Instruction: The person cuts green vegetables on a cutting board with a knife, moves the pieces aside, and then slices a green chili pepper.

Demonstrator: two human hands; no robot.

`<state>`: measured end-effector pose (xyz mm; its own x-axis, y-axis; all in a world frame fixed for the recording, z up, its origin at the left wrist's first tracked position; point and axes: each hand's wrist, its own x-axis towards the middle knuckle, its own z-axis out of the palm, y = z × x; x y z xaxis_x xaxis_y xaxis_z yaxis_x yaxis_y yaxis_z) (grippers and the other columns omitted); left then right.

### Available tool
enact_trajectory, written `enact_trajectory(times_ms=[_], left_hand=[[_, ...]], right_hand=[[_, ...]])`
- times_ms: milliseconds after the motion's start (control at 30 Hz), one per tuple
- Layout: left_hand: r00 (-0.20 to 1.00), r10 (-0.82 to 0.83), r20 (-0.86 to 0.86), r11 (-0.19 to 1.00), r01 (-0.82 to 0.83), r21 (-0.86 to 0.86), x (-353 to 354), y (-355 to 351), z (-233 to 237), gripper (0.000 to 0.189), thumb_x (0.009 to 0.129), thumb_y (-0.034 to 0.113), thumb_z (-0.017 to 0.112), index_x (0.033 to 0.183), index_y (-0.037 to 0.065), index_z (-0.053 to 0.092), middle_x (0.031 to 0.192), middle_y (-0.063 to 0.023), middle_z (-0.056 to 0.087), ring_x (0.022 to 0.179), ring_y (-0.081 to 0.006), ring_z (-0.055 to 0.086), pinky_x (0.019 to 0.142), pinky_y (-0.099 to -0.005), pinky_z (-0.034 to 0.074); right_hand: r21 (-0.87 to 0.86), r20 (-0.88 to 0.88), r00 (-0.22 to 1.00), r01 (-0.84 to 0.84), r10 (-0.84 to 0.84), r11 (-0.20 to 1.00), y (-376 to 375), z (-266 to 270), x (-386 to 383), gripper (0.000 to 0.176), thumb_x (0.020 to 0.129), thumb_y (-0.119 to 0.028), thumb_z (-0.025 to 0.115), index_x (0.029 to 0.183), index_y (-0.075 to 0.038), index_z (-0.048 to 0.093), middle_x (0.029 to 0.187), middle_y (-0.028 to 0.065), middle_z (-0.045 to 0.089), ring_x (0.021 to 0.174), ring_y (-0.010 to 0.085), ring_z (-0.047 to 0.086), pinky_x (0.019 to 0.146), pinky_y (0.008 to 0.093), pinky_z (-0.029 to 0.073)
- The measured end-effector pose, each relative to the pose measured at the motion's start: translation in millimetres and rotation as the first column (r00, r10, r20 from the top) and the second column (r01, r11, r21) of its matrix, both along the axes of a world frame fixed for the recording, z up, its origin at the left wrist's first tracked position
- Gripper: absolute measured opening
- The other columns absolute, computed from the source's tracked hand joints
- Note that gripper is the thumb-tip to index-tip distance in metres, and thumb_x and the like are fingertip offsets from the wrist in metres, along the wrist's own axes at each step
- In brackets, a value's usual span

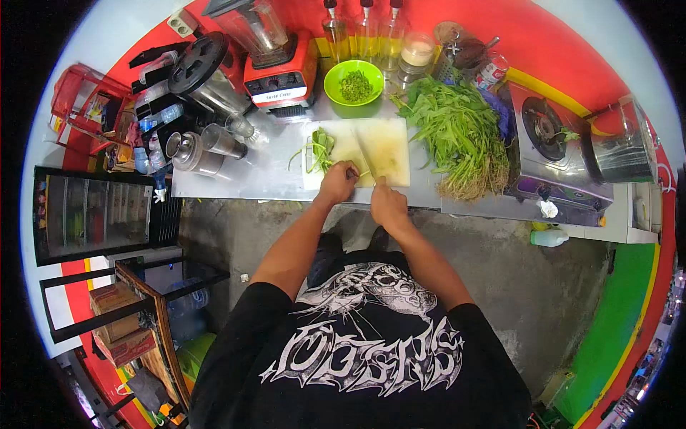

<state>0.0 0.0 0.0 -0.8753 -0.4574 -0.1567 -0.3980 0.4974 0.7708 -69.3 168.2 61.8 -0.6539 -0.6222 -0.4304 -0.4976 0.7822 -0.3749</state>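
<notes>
The right hand point(389, 207) has its grip closed around the handle of a kitchen knife point(366, 154), whose blade points away from the person over a white cutting board point(394, 136). Just beside it, the left hand point(339, 182) has its fingers curled down on a small bunch of leafy greens point(322, 145); the leaves lie on the left half of the board, and a bit of stem shows between that hand and the blade. Thin stems hang over the board's left edge. The board lies near the front edge of a metal desk point(275, 171).

Right of the board is a large heap of leafy greens with roots point(457, 129), its roots toward the person. Behind the board stands a lime-green bowl point(354, 111) containing chopped greens point(356, 86). To the bowl's left is a red blender point(282, 79); behind it, three dark-capped bottles point(366, 36) stand in a row by the wall. A steel gas stove point(564, 164) is at the far right, past the heap, with a metal pot point(623, 146) on its right side.
</notes>
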Motion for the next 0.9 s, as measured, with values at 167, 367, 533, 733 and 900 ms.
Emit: enact_trajectory(times_ms=[167,367,533,733,900], left_hand=[[0.987,-0.015,-0.16,0.999,0.021,0.035,0,0,7,0.01,0.079,0.002,0.069,0.088,0.004,0.073,0.084,-0.0137,0.071,0.077,-0.0264,0.069,0.075,-0.0372,0.054],[1.0,-0.018,-0.025,0.996,0.02,0.083,-2,1,12,0.01,0.081,0.005,0.069,0.088,0.005,0.075,0.085,-0.0156,0.071,0.08,-0.0289,0.07,0.076,-0.0393,0.055],[0.999,-0.022,-0.03,1.0,0.021,-0.011,0,-1,7,0.01,0.081,0.007,0.068,0.087,0.006,0.076,0.083,-0.0165,0.072,0.081,-0.0302,0.072,0.077,-0.0404,0.056],[1.0,-0.029,0.0,0.999,0.029,0.015,-1,0,9,0.012,0.08,0.006,0.067,0.088,0.006,0.076,0.081,-0.016,0.072,0.079,-0.0309,0.071,0.075,-0.0397,0.055],[0.999,0.016,-0.028,1.0,-0.015,0.023,-2,5,14,0.011,0.081,0.006,0.067,0.09,0.005,0.073,0.086,-0.0162,0.072,0.083,-0.0329,0.071,0.077,-0.0409,0.055]], right_hand=[[-0.033,-0.028,0.999,-0.038,0.037,0.999,-7,15,-7,0.035,0.087,-0.006,0.058,0.118,0.007,0.05,0.102,0.0318,0.071,0.098,0.0449,0.071,0.087,0.0514,0.055],[-0.032,-0.041,0.999,0.001,-0.002,0.999,-7,-9,0,0.033,0.088,-0.008,0.058,0.117,0.007,0.052,0.103,0.0298,0.071,0.098,0.0438,0.071,0.087,0.0511,0.055],[-0.054,-0.076,0.996,-0.048,0.044,0.997,-4,9,2,0.025,0.093,-0.008,0.05,0.115,0.005,0.054,0.099,0.0291,0.072,0.096,0.042,0.072,0.083,0.0513,0.056],[-0.053,0.037,0.999,0.024,-0.022,0.998,-11,-9,5,0.031,0.094,-0.009,0.049,0.119,0.009,0.05,0.105,0.0324,0.07,0.101,0.0462,0.069,0.089,0.0529,0.053],[-0.097,0.036,0.998,0.056,-0.053,0.994,-5,-8,-3,0.035,0.097,-0.013,0.046,0.124,0.009,0.047,0.104,0.0333,0.069,0.101,0.0478,0.068,0.091,0.0546,0.052]])
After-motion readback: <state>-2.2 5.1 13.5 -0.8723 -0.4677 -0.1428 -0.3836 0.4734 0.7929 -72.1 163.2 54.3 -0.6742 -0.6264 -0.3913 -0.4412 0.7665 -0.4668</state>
